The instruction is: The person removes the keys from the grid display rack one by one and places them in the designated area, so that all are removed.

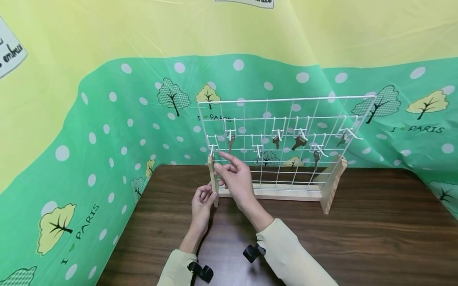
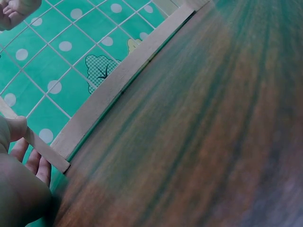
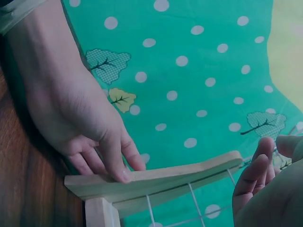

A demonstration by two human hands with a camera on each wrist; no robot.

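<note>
A white wire grid rack (image 1: 286, 99) on a wooden stand is before me. My left hand (image 1: 202, 204) grips the stand's left wooden side panel (image 1: 210, 169) near its foot; in the left wrist view the thumb and fingers lie on either side of that panel (image 2: 47, 153). My right hand (image 1: 236, 180) is raised by the grid's left edge, index finger extended, just below and right of the leftmost hook (image 1: 212, 149). Between its thumb and index finger no object shows. Several keys, among them a dark-headed key (image 1: 299, 142), hang from the other hooks.
The rack stands on a dark wood-grain table (image 1: 379, 230) near its back edge. A green and yellow printed cloth (image 1: 118, 91) rises behind and to the left. A wooden base bar (image 1: 286, 193) joins the side panels; the right panel (image 1: 332, 186) flares toward me.
</note>
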